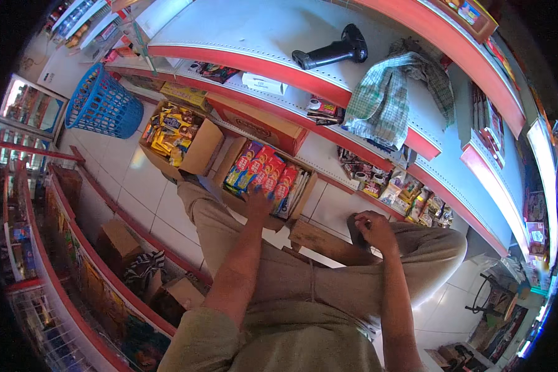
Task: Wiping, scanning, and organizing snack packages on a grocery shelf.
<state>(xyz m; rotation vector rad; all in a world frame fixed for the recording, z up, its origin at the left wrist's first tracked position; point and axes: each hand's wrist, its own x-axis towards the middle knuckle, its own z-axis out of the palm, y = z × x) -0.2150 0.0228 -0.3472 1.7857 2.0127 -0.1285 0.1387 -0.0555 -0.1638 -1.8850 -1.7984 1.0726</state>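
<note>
My left hand [259, 204] reaches down over the near side of an open cardboard box [235, 201] on the floor. Its fingertips meet the red and blue biscuit packets [262, 169] standing in a row inside; blur and the angle hide whether they grip one. Paler packets [296, 193] stand on edge at the box's right end. By my bent right knee, my right hand [376, 230] hangs with loosely curled fingers and nothing visible in it. A second open carton [204, 142] beside the first holds yellow snack packets [169, 132].
A black handheld barcode scanner [332, 51] and a checked cloth [386, 97] lie on the red-edged shelf ahead. Coffee and snack sachets [418, 197] fill lower shelves. A blue plastic basket [104, 104] stands left. A low wooden stool [330, 242] sits between my legs.
</note>
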